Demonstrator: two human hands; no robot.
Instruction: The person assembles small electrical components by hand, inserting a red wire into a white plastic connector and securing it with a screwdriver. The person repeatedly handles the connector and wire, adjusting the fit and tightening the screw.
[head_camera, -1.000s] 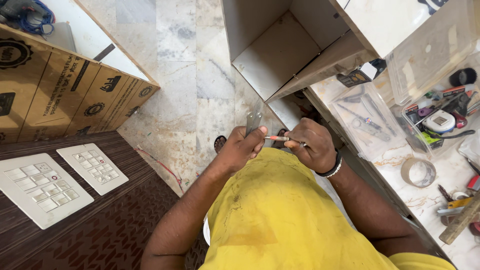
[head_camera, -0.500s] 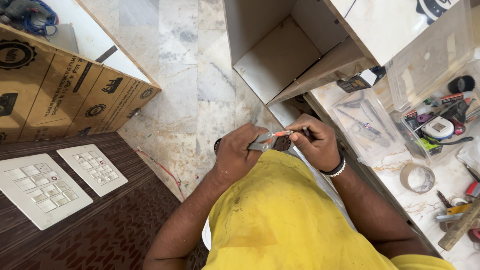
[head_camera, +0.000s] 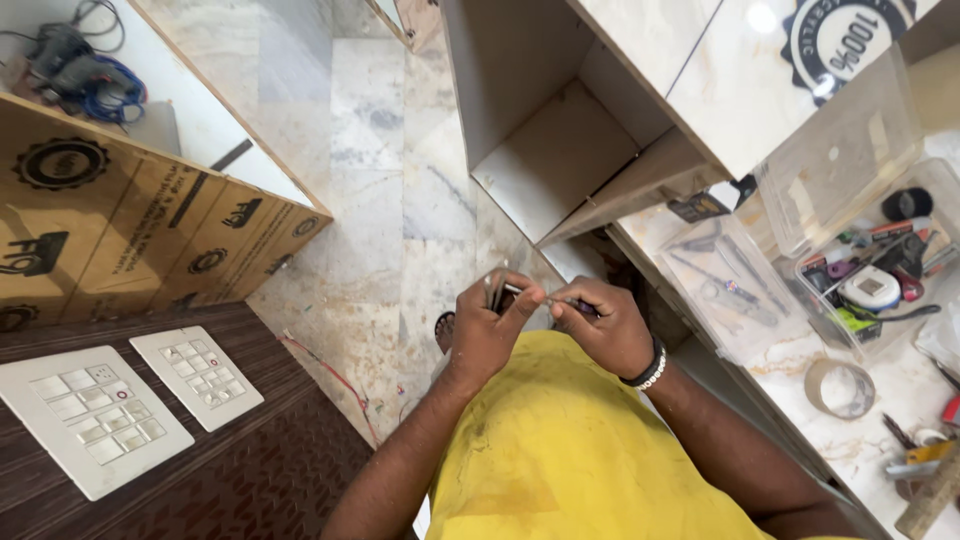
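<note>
Head view: left hand (head_camera: 487, 335) clamped on small metal part (head_camera: 494, 288), held upright in front of chest, above marble floor (head_camera: 385, 220). Right hand (head_camera: 598, 330) closed on thin screwdriver (head_camera: 545, 298), tip pressed toward part, index of left hand steadying shaft. Risks, as judgement: tip can slip off part w/ too much push and stab left fingers; part held in air, no support, so can drop to floor and roll under cabinet (head_camera: 560, 150). Both wrists bent inward, elbows low, hands almost touching. Switch plates (head_camera: 195, 378) lying on dark counter (head_camera: 250, 470), well apart.
</note>
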